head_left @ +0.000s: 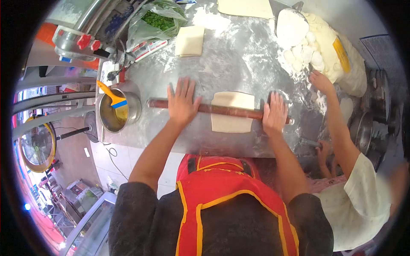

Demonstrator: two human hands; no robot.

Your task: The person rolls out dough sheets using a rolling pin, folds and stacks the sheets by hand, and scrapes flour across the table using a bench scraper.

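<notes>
Flour-dusted metal table [230,79] fills the work area, with a fan [38,144] standing off to the left. Dough sheet [232,123] lies flat near the table's front edge, with the rolling pin [232,112] across its middle. Left hand [183,103] and right hand [275,113] rest on the pin, one on each side of the sheet; fingers are extended, palms down, neither clenched around it.

Progress, as judged: the sheet is already flattened into a rough rectangle, and rolling appears under way; its thickness cannot be read from above. Still folded is a dough piece [190,41] beyond the left hand; a larger sheet [245,7] lies at the far edge. Much of the dough mass [354,74] at right remains in bulk, beside small pieces [305,53].

Also noted: a pot [136,106] with a brush [112,94] at left, and a co-worker's hand [321,82] near the small pieces; its grip cannot be determined.
</notes>
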